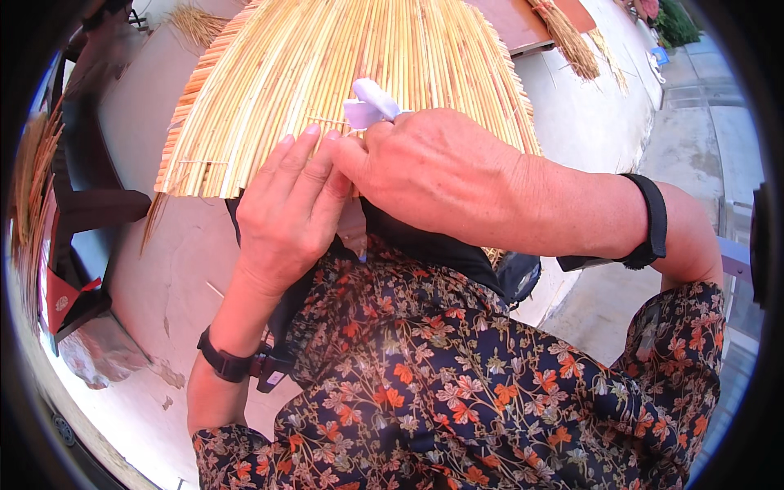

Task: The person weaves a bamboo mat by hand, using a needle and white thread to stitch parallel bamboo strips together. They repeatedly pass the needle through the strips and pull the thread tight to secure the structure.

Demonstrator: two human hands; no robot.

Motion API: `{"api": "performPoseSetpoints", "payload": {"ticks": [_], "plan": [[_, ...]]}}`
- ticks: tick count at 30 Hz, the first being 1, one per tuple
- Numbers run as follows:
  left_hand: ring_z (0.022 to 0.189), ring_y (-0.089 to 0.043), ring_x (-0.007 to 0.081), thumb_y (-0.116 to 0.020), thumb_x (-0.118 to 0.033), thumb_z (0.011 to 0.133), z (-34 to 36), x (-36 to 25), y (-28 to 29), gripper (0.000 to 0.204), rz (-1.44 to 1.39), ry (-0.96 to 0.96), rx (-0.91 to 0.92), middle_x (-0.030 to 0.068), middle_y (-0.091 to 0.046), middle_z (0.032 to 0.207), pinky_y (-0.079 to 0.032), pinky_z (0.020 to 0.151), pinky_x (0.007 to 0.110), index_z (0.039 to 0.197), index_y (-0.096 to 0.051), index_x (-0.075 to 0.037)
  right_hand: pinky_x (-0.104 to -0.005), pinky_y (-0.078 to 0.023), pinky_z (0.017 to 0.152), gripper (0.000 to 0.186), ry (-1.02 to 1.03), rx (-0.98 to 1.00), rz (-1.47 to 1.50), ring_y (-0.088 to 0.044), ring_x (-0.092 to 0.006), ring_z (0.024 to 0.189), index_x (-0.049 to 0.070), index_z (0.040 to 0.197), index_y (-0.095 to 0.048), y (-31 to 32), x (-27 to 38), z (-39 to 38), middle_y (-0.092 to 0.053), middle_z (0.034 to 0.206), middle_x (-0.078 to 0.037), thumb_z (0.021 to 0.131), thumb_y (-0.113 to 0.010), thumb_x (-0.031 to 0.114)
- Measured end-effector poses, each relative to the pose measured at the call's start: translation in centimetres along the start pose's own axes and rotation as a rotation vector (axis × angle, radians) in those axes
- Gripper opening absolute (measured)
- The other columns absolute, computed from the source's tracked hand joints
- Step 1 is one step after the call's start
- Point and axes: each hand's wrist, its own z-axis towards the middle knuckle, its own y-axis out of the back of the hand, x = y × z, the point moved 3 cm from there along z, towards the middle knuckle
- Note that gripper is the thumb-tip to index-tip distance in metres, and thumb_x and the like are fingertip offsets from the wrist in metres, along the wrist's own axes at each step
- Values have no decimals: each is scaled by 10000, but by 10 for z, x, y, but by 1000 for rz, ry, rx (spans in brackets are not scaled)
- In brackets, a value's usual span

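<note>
A mat of yellow straw reeds [327, 73] lies across my lap, its near edge toward me. My left hand [286, 212] rests flat on that near edge, fingers together and stretched over the reeds. My right hand [441, 175] crosses in front of it and pinches a small white plastic tool [371, 102] against the reeds. The tool's lower part is hidden behind my fingers. Both wrists carry black bands.
Pale concrete ground [155, 269] surrounds me. Loose straw bundles [567, 37] lie at the back right and another [196, 23] at the back left. A dark wooden bench with straw [73, 204] stands at the left. A paved path [710, 139] runs along the right.
</note>
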Motion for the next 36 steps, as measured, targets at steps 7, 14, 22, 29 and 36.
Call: {"api": "performPoseSetpoints", "payload": {"ticks": [7, 14, 22, 29, 36], "plan": [[1102, -705, 348, -671, -113, 837, 23, 10, 0, 260, -30, 0, -27, 170, -731, 1125, -570, 949, 463, 1059, -729, 12, -450, -575, 668, 235, -47, -88, 263, -723, -380, 785, -34, 989, -537, 0, -19, 10, -694, 785, -193, 900, -643, 156], [1104, -706, 343, -660, -109, 850, 28, 16, 0, 336, 12, -20, -9, 167, -735, 1135, -567, 954, 461, 1162, -724, -3, -522, -542, 694, 163, -190, -177, 321, -696, -422, 804, 24, 983, -556, 19, -42, -6, -693, 799, -198, 909, -628, 151], [1080, -713, 352, -675, -93, 856, 33, 9, 3, 333, -17, 7, -5, 168, -739, 1120, -573, 940, 466, 1173, -726, -6, -516, -537, 675, 236, -7, -115, 346, -696, -421, 795, 27, 1000, -553, 6, -44, 0, -695, 808, -189, 898, -672, 203], [1067, -717, 350, -671, -93, 853, 36, 12, -2, 326, -12, 15, -11, 170, -740, 1113, -577, 930, 470, 1161, -726, -2, -510, -530, 646, 243, -162, -61, 404, -693, -424, 779, 37, 1044, -526, 11, -51, 2, -680, 775, -193, 905, -659, 187], [1093, -710, 350, -662, -85, 844, 29, 7, -5, 330, -11, 30, 3, 172, -733, 1135, -572, 939, 470, 1157, -719, 3, -508, -526, 610, 207, -79, -8, 322, -692, -411, 771, 42, 1079, -514, 5, -49, -3, -674, 774, -194, 929, -599, 157]]}}
